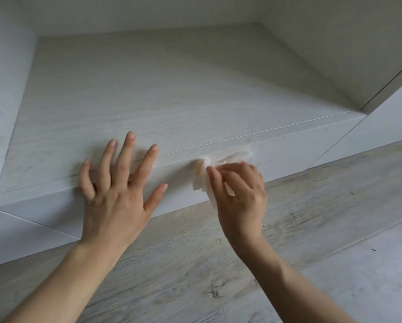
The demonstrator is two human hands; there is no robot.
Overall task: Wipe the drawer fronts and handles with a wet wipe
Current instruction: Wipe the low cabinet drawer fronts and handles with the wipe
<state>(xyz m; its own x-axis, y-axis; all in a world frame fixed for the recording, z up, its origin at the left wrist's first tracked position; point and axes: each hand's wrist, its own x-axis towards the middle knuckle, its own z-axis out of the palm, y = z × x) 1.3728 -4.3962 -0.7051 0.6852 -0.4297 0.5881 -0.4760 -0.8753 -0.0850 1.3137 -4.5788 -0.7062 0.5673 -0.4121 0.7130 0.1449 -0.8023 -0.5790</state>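
Observation:
A low white wood-grain cabinet fills the upper view, and its drawer front (300, 157) runs as a narrow band below the top panel (172, 89). My right hand (240, 197) holds a crumpled white wet wipe (203, 177) pressed against the drawer front near its upper edge. My left hand (116, 183) lies flat with fingers spread on the cabinet's front edge, to the left of the wipe. No handle shows; the wipe and hand cover that spot.
Pale wood-look floor (288, 264) stretches below the drawer. White cabinet walls rise at the left (6, 66) and right (335, 43) of the top panel, forming a recess. A white side panel (381, 136) continues to the right.

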